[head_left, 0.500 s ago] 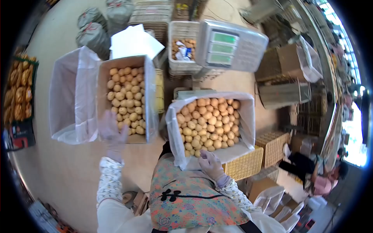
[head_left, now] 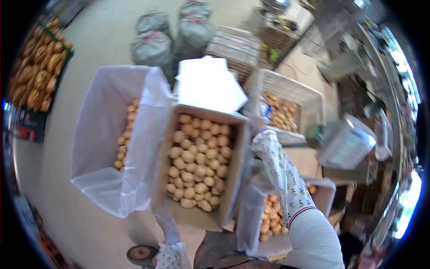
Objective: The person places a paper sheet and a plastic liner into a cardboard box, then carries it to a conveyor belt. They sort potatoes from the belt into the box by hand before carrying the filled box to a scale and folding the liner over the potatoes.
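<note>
Pale bare floor [head_left: 89, 54], grey tied sacks [head_left: 154, 45], stacked slatted trays [head_left: 233, 47], daylight [head_left: 410, 197] at right.

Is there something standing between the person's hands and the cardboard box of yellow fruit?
Nothing visible stands between them. The left hand is on the near corner of the cardboard box, and the right hand is at its far right corner, though that hand is blurred.

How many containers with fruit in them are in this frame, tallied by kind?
cardboard box, unlined, gripped by the left hand and right hand: 1
plastic-lined boxes: 2
white basket: 1
dark crate: 1
Total: 5
</note>
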### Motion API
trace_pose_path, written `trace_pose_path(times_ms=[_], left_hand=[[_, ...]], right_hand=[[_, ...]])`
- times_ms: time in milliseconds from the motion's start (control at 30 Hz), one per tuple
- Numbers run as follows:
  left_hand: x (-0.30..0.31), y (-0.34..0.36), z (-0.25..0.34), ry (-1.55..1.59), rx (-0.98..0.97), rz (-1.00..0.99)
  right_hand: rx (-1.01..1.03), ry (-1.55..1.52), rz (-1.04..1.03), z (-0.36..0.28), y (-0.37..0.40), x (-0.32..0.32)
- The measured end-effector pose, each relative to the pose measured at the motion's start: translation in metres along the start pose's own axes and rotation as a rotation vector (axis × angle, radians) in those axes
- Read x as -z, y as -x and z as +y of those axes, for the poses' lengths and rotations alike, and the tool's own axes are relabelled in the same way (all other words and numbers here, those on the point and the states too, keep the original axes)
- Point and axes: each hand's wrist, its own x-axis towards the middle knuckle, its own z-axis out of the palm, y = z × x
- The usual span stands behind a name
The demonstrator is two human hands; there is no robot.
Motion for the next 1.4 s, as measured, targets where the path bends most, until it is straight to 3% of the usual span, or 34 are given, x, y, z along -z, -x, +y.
trace_pose_path(times_ms=[67, 133, 333, 533, 633, 733, 767, 800, 867, 933, 967, 1000, 1067, 1100, 1200, 1233, 1300, 1400], left_hand=[[-0.001, 0.005, 0.004, 0.055, 0.049, 0.024], [0.0, 0.001, -0.018, 0.314, -0.046, -0.094], [0.001, 0.01, 0.01, 0.124, 0.087, -0.043], [0.0, 0.001, -0.017, 0.28, -0.023, -0.009], [0.002, -0.009, -0.019, 0.178, -0.059, -0.102], [-0.009, -0.012, -0.012, 0.302, -0.194, -0.163], [-0.009, -0.014, -0.013, 0.064, -0.136, -0.118], [-0.005, -0.017, -0.014, -0.176, -0.075, -0.069], [-0.006, 0.021, -0.005, -0.518, -0.298, 0.097], [-0.033, 0.107, 0.012, -0.703, -0.872, 0.33], [-0.04, 0.147, 0.042, -0.416, -0.71, -0.061], [-0.046, 0.185, 0.08, -0.12, -0.524, -0.434], [-0.047, 0.241, 0.138, 0.404, -0.139, -0.761], [-0.049, 0.259, 0.158, 0.662, 0.056, -0.914], [-0.026, 0.275, 0.171, 0.249, -0.188, -1.217], [-0.025, 0.294, 0.162, 0.145, -0.428, -1.081], [-0.023, 0.313, 0.153, -0.107, -0.397, -1.067], [-0.022, 0.332, 0.136, -0.346, -0.441, -0.998]], right_hand=[[0.144, 0.285, 0.114, 0.012, -0.05, -0.024], [0.254, 0.551, 0.245, 0.013, -0.08, -0.045], [0.415, 0.906, 0.439, 0.017, -0.099, -0.072], [0.681, 0.899, 0.451, -0.004, -0.048, -0.066], [0.739, 0.891, 0.343, -0.034, -0.01, -0.056], [1.095, 0.687, 0.38, -0.054, 0.048, -0.043], [1.461, 0.452, 0.444, -0.061, 0.092, -0.039], [1.502, 0.419, 0.409, -0.067, 0.137, -0.025], [1.575, 0.354, 0.341, -0.074, 0.223, 0.011], [1.658, 0.445, 0.269, -0.063, 0.298, 0.055], [1.701, 0.494, 0.235, -0.053, 0.333, 0.077], [1.907, 0.43, 0.265, -0.041, 0.368, 0.092], [2.093, 0.546, -0.007, -0.014, 0.425, 0.138], [2.079, 0.605, -0.066, 0.002, 0.45, 0.159], [2.001, 0.798, -0.254, 0.042, 0.487, 0.223], [1.994, 0.75, -0.252, 0.051, 0.491, 0.243], [1.994, 0.652, -0.248, 0.061, 0.491, 0.277], [1.643, 0.906, -0.481, 0.094, 0.501, 0.329]])
